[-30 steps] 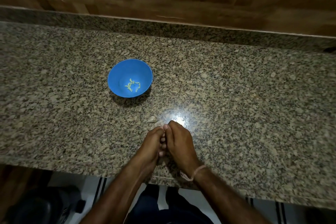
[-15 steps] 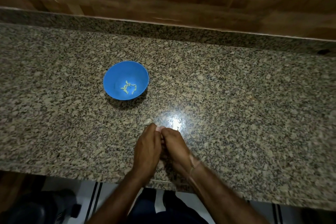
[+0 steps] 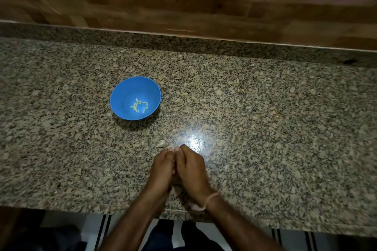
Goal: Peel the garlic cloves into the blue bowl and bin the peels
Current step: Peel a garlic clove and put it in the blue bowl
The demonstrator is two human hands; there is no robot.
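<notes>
Speckled granite bench (image 3: 265, 128), wooden wall (image 3: 183, 12) behind. Blue bowl (image 3: 122, 96) sits at ten o'clock from left hand (image 3: 163, 167) and right hand (image 3: 191, 167), bunched together, can't tell if they're gripping anything.

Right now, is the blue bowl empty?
Not empty: the bowl sits upright with a few small pale garlic pieces at its bottom.

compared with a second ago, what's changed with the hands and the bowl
Almost nothing. The left hand and right hand stay pressed together near the front edge of the counter, fingertips working at something hidden between them, with only small finger shifts. Nothing was picked up or let go. The blue bowl, the peeled cloves in it and the pale scrap by the fingertips have not moved.
</notes>
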